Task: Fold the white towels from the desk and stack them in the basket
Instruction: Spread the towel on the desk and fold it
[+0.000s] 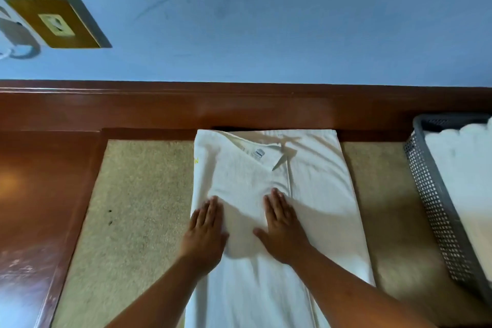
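Of the person, only two hands and two forearms are seen. The left grip (205,231) is a bare hand, and the right grip (282,231) is a bare hand likewise. The left forearm (159,293) and the right forearm (354,287) are shown uncovered along the whole length that is in view, from the bottom edge of the view up to the wrists. Both forearms are narrowed toward the wrists. Four fingers and a thumb are made out on each hand. Fingernails and finer surface detail are too softened by blur to be told.
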Available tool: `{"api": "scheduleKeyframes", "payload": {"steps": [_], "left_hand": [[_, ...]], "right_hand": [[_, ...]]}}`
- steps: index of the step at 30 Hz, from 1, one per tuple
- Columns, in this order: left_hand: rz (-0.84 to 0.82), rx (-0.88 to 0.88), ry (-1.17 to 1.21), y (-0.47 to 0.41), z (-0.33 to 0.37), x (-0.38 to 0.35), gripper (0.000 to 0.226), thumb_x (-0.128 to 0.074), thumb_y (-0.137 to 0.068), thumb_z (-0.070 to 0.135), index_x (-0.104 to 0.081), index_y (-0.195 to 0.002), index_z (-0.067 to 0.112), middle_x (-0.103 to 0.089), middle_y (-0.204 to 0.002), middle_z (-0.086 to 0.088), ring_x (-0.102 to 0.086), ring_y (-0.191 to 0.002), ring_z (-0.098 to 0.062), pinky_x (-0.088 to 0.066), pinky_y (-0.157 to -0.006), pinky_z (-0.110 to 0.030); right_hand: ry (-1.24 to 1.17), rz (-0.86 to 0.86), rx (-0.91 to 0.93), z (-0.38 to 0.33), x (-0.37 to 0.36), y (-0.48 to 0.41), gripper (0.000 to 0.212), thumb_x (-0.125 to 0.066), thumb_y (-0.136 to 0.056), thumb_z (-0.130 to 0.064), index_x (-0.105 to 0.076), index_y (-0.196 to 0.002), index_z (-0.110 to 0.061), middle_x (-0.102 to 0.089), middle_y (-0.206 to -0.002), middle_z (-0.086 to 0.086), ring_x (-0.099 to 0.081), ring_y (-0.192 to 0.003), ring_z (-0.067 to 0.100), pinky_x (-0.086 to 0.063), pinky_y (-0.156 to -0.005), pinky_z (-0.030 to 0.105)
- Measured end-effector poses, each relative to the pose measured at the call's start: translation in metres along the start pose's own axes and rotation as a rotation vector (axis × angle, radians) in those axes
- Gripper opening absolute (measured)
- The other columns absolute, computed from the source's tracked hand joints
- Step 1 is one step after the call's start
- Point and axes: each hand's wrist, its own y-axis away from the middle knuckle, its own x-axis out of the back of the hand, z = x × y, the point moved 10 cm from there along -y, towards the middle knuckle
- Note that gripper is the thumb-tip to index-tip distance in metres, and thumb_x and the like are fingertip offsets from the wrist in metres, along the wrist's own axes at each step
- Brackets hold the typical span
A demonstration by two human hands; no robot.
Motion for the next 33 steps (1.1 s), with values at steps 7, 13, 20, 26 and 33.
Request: {"api": "scheduleKeyframes", "payload": {"steps": [7,13,20,26,33], "left_hand": [[0.006,0.190,0.038,-0.095,-0.066,0.053,0.085,-0.026,-0.101,0.060,0.018,-0.157,0.013,0.025,-0.164,-0.005,0.014,-0.154,-0.027,0.001,-0.124,-0.043],[-0.053,0.174,0.030,-0.139,-0.109,0.077,0.077,-0.033,-0.102,0.058,0.011,-0.159,0.031,0.014,-0.168,-0.003,0.008,-0.155,-0.026,-0.019,-0.119,-0.051],[0.096,0.165,0.001,-0.119,-0.083,0.074,0.068,-0.032,-0.106,0.038,0.006,-0.160,0.022,0.023,-0.165,-0.009,0.011,-0.154,-0.032,-0.008,-0.123,-0.051],[0.074,0.023,0.090,-0.047,-0.006,0.009,0.068,-0.029,-0.092,0.029,-0.025,-0.159,0.016,-0.005,-0.166,-0.011,-0.015,-0.153,-0.033,-0.025,-0.119,-0.050],[-0.028,0.060,0.108,0.048,0.072,-0.045,0.070,-0.039,-0.102,0.033,-0.001,-0.160,0.033,0.025,-0.164,-0.005,0.013,-0.154,-0.031,-0.008,-0.123,-0.046]], "right_hand": [[0.069,-0.034,-0.148,0.040,0.047,-0.103,0.111,-0.027,-0.077,-0.092,-0.004,-0.160,-0.022,0.004,-0.168,0.007,0.012,-0.154,0.027,-0.002,-0.122,0.053],[-0.041,-0.016,-0.388,0.074,0.066,-0.160,0.099,-0.025,-0.080,-0.091,0.010,-0.157,-0.040,0.023,-0.165,-0.007,0.016,-0.153,0.025,0.003,-0.118,0.062],[-0.112,0.022,-0.473,0.072,0.057,-0.119,0.077,-0.034,-0.098,-0.064,0.000,-0.160,-0.033,0.012,-0.168,0.002,0.007,-0.154,0.029,-0.003,-0.119,0.062],[-0.125,0.000,-0.571,0.118,0.018,0.021,0.068,-0.029,-0.100,-0.060,0.003,-0.158,-0.042,0.019,-0.166,0.000,0.014,-0.153,0.025,-0.006,-0.118,0.065],[-0.225,0.075,-0.825,0.169,0.007,0.191,0.093,-0.054,-0.090,-0.064,-0.008,-0.160,-0.022,-0.013,-0.163,0.013,-0.021,-0.144,0.036,-0.028,-0.113,0.048]]}}
